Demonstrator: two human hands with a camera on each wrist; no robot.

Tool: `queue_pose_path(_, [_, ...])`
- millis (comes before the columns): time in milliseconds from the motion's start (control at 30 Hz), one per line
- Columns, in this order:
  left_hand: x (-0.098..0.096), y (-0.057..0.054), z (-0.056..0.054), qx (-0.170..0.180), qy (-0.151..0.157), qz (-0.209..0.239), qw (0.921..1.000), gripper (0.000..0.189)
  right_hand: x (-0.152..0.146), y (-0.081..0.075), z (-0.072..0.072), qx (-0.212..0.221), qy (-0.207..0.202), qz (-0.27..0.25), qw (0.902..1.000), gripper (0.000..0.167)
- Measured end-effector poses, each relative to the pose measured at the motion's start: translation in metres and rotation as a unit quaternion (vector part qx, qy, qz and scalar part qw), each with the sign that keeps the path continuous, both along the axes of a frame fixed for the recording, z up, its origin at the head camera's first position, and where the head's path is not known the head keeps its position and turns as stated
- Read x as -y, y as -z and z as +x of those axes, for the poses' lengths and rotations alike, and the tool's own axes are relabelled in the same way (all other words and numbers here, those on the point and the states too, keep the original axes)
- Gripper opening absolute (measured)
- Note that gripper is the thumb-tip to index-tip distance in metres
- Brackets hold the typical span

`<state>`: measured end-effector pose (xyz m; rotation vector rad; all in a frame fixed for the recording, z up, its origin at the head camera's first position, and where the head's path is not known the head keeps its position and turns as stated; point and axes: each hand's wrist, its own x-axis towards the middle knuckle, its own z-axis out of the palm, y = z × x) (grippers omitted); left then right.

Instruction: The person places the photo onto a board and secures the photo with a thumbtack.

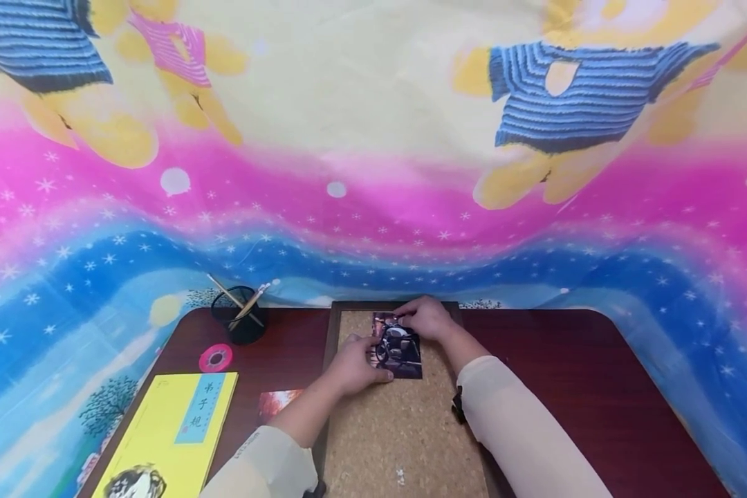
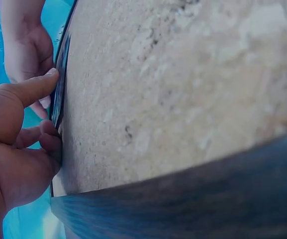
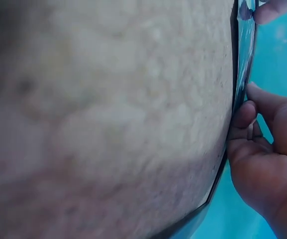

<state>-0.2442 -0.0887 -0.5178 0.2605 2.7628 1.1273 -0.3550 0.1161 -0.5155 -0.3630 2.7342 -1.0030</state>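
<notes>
Though dark, photo (image 1: 400,351) (between both hands (image 1: 356,364) (image 1: 428,319))

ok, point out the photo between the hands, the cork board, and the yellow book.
Photo (image 1: 400,351): head view, middle of its printed face.
Cork board (image 1: 404,429): head view, bare cork in its lower half.
Yellow book (image 1: 155,436): head view, yellow part of its cover.

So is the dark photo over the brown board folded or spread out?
Spread out: in the head view, the photo shows its printed side and straight bottom edge over the cork board, with no fold visible.
</notes>
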Motion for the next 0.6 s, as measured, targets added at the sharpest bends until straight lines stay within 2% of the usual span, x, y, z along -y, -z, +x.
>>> queue_pose_path(100, [0.000, -0.001, 0.001, 0.000, 0.001, 0.000, 1.0000, 0.084, -0.006, -0.001, 0.002, 0.007, -0.002, -0.022, 0.9997, 0.027])
queue_pose_path(233, [0.002, 0.000, 0.002, 0.000, 0.004, 0.006, 1.0000, 0.082, -0.013, -0.003, 0.007, 0.002, -0.008, -0.026, 0.9996, 0.027])
queue_pose_path(600, [0.011, -0.005, 0.011, -0.004, 0.006, 0.042, 0.9991, 0.080, -0.032, -0.012, 0.029, 0.000, -0.014, -0.086, 0.9962, 0.030])
